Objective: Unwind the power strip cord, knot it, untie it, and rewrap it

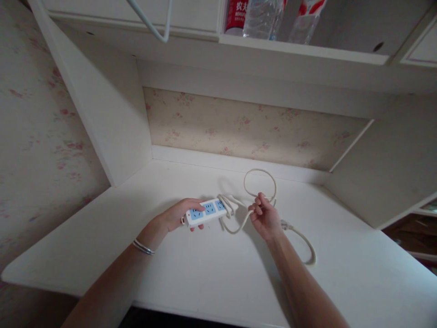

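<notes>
A white power strip [215, 210] with light blue socket faces is tilted a little above the desk. My left hand [182, 214] grips its left end, thumb on top and fingers underneath. Its cream cord [235, 231] is looped around the strip's right end. My right hand [265, 218] pinches the cord to the right of the strip, fingers closed. One loop of the cord stands up behind that hand, and another length curves out to the right of my wrist. A clear plug [286, 225] shows partly beside the wrist.
The white desk [191, 282] has a side panel at each end and a low ledge at the back. Overhead is a shelf [300, 49] holding plastic bottles [259, 20]. A pale blue bar [150, 25] hangs down at the upper left.
</notes>
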The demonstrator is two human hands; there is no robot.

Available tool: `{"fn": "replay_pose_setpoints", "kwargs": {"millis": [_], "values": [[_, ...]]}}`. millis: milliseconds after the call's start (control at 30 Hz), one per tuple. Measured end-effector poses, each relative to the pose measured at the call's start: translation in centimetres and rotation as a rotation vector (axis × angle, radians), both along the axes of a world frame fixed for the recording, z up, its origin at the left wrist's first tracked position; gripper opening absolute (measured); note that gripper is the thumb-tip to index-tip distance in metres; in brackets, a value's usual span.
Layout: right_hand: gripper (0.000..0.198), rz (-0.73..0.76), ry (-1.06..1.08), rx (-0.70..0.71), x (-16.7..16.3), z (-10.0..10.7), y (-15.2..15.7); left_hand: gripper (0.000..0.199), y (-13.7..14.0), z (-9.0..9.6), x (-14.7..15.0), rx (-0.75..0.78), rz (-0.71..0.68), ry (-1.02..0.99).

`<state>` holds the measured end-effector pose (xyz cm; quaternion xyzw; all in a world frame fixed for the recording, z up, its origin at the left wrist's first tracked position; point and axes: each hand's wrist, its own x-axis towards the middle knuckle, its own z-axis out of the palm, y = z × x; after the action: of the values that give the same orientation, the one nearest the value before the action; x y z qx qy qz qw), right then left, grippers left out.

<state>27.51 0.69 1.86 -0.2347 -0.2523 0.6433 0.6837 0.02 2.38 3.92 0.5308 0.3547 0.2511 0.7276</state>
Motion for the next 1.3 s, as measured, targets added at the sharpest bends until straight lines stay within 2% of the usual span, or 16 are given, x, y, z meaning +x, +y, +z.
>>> {"fn": "replay_pose_setpoints", "kwargs": {"millis": [133,233,300,367,500,567,633,733,833,967,1067,1100,1167,1233,1300], "values": [[0.019,0.018,-0.234,-0.087,-0.5,-1.1,0.4,0.041,0.4,-0.1,0.0,-0.022,0.2,-0.194],[0.025,0.127,-0.384,-0.149,-1.3,-1.8,0.2,0.04,0.3,-0.1,-0.2,-0.057,0.21,-0.299],[0.023,0.199,-0.417,-0.186,-1.8,-2.1,0.1,0.042,0.0,0.0,-0.4,-0.06,0.122,-0.307],[0.02,0.202,-0.395,-0.165,-2.0,-2.4,0.2,0.046,-0.3,0.1,-0.6,-0.041,-0.024,-0.258],[0.018,0.016,-0.214,-0.112,-1.1,-2.1,1.0,0.048,-0.8,0.4,-1.0,-0.029,-0.297,-0.055],[0.014,-0.101,-0.062,-0.165,0.0,-1.5,1.5,0.046,-0.9,0.5,-1.3,-0.035,-0.353,0.039],[0.008,-0.154,0.095,-0.223,1.2,-0.9,1.7,0.045,-0.7,0.6,-1.6,-0.021,-0.341,0.085],[0.01,-0.115,0.252,-0.235,2.8,-0.3,1.6,0.043,0.1,0.4,-2.0,0.02,-0.194,0.09],[0.01,-0.068,0.282,-0.18,3.4,-0.4,1.4,0.042,1.3,-0.1,-2.4,0.043,0.056,0.056],[0.008,-0.038,0.237,-0.176,3.1,-0.9,1.5,0.042,2.6,-0.6,-2.9,0.045,0.402,-0.014],[0.009,-0.075,0.07,-0.201,2.0,-1.6,1.8,0.042,2.9,-0.3,-3.4,0.028,0.545,-0.198],[0.009,-0.084,-0.007,-0.206,1.5,-1.9,1.9,0.042,2.8,-0.1,-3.5,0.02,0.54,-0.262],[0.012,-0.089,-0.129,-0.214,0.4,-2.6,2.0,0.042,2.3,0.3,-3.8,0.006,0.445,-0.343],[0.014,-0.092,-0.168,-0.218,-0.3,-3.2,2.1,0.046,1.6,0.6,-4.0,0.013,0.266,-0.347],[0.016,-0.119,-0.139,-0.189,-0.6,-3.5,2.2,0.05,0.8,0.7,-4.1,0.036,0.063,-0.262]]}}
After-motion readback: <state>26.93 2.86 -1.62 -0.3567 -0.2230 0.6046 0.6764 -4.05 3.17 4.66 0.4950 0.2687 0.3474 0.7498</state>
